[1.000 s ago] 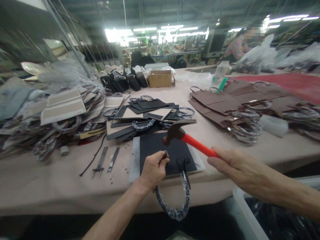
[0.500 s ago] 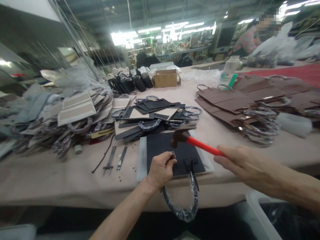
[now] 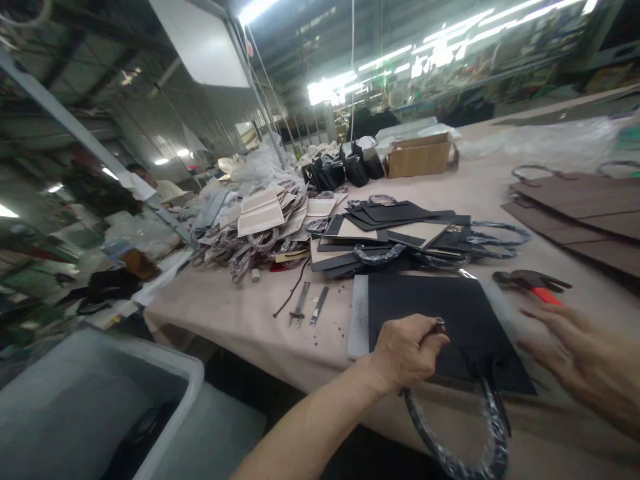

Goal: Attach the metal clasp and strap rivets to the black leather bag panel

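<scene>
At the far side of the counter (image 3: 215, 300) stands an open cardboard box (image 3: 419, 161), and small black bags (image 3: 327, 175) are just beside it. A pale plastic bin (image 3: 75, 393) is at the lower left. Bright lamps (image 3: 330, 90) shine above.

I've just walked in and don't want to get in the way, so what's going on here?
A person's left hand holds a small metal tool over a black panel, which lies on a pale board. The right hand, blurred, is at the orange-handled hammer; whether its grip is closed can't be told. A plastic-wrapped handle hangs past the panel's near edge.
</scene>
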A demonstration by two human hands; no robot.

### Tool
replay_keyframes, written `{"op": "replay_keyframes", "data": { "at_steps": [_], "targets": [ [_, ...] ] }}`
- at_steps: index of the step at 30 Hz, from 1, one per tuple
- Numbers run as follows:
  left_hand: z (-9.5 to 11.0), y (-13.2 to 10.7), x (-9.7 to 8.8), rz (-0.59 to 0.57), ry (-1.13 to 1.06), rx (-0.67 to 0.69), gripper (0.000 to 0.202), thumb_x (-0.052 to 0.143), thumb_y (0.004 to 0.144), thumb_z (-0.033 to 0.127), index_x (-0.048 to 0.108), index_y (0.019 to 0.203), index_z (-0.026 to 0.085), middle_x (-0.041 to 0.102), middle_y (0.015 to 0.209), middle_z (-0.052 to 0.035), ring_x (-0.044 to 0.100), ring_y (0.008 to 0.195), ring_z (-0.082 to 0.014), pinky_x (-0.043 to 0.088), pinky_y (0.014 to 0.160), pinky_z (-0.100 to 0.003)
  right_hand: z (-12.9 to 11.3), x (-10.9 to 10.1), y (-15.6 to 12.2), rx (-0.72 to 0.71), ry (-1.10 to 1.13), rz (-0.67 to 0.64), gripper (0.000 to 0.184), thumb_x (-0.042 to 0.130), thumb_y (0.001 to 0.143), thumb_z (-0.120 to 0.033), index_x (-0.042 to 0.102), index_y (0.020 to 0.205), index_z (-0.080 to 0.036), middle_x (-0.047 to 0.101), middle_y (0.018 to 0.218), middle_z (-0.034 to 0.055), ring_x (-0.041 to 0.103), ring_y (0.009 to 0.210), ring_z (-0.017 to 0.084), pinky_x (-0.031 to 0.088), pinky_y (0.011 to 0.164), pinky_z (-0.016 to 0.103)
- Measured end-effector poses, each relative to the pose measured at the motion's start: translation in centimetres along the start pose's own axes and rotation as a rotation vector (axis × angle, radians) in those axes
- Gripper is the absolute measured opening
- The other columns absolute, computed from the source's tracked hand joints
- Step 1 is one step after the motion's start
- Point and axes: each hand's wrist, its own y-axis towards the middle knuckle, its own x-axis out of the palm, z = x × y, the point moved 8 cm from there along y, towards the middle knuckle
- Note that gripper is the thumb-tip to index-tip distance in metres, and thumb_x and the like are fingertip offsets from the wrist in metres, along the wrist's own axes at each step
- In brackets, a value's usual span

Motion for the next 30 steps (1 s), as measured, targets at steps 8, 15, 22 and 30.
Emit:
{"op": "replay_keyframes", "data": {
  "at_steps": [8, 15, 22, 30],
  "targets": [
    [-2.1, 0.0, -1.0, 0.171, -0.421, -0.256, 0.021, 0.063, 0.093, 0.035, 0.064, 0.081, 0.018, 0.071, 0.077, -0.0048, 0.071, 0.074, -0.0192, 0.060, 0.072, -0.030, -9.2, 5.3, -2.0, -0.286, -0.016, -0.127, 0.043, 0.055, 0.098, -0.047, 0.067, 0.130, -0.022, 0.062, 0.132, 0.0165, 0.058, 0.120, 0.040, 0.048, 0.094, 0.064],
    [-8.6, 0.1, -9.8, 0.438, -0.096, -0.536, 0.032, 0.065, 0.086, 0.047, 0.068, 0.087, 0.016, 0.070, 0.074, -0.0046, 0.069, 0.068, -0.0205, 0.059, 0.068, -0.032, -10.0, 4.0, -1.8, -0.179, 0.065, -0.245, 0.043, 0.060, 0.094, -0.033, 0.064, 0.133, -0.017, 0.056, 0.136, 0.0175, 0.051, 0.125, 0.036, 0.040, 0.105, 0.061],
    [-7.4, -2.4, -10.6, 0.218, 0.675, -0.330, 0.032, 0.052, 0.094, 0.030, 0.071, 0.112, 0.012, 0.068, 0.123, -0.0190, 0.063, 0.116, -0.0361, 0.050, 0.106, -0.054, -9.1, 3.7, -2.1, -0.140, 0.188, -0.111, 0.040, 0.059, 0.099, -0.043, 0.062, 0.129, -0.016, 0.057, 0.136, 0.0181, 0.051, 0.128, 0.037, 0.042, 0.106, 0.061],
    [-6.0, -6.2, -6.3, 0.273, 0.234, -0.516, 0.045, 0.050, 0.097, 0.031, 0.060, 0.135, 0.009, 0.051, 0.151, -0.0204, 0.044, 0.146, -0.0317, 0.035, 0.125, -0.050, -7.4, 1.2, -3.4, -0.078, 0.363, 0.053, 0.030, 0.057, 0.101, -0.044, 0.064, 0.124, -0.026, 0.061, 0.136, 0.0108, 0.059, 0.126, 0.031, 0.051, 0.106, 0.051]
  ]
}}
